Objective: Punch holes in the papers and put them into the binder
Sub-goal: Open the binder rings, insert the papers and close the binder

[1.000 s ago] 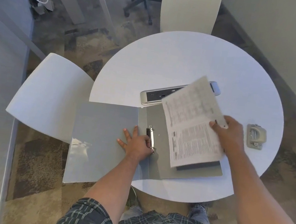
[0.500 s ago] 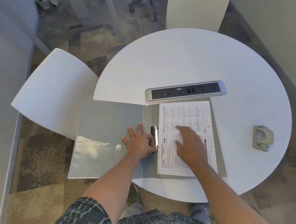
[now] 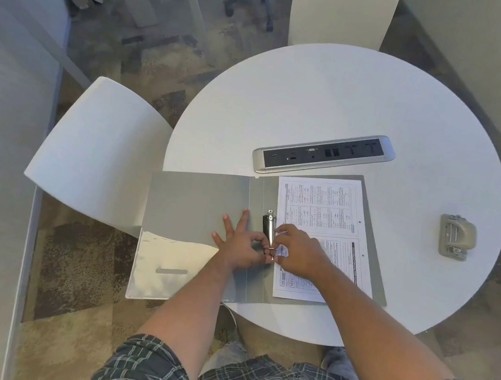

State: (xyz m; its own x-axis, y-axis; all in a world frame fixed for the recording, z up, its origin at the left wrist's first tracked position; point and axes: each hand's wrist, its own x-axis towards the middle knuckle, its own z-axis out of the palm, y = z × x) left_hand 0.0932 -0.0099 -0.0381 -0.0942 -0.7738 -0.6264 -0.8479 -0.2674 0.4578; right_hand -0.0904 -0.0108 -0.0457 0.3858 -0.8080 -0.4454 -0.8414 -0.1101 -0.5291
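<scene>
Since half a second ago my right hand (image 3: 298, 252) has slid off the middle of the papers (image 3: 324, 233) to their left margin, and it now meets my left hand (image 3: 241, 243) at the near end of the ring clip (image 3: 269, 228). From the head camera, the only view I have, the binder (image 3: 194, 210) lies open on the round table (image 3: 336, 105), its left cover overhanging the edge toward the chair (image 3: 99, 151), and the papers lie flat on its right half, just right of the clip. The clip's long axis runs away from me, parallel to the sheet's left edge, so the margin has to travel leftward onto the rings. My right fingertips are pinched on that margin right beside the clip; my left thumb and forefinger are closed on the clip's near end, the other fingers spread flat on the cover. Whether the rings stand apart I cannot tell. The hole punch (image 3: 456, 237) sits well apart to the right, and the power strip (image 3: 323, 153) lies beyond the binder. My right hand is nearer the sheet, so I judge it should feed the holes while the left steadies the clip.
</scene>
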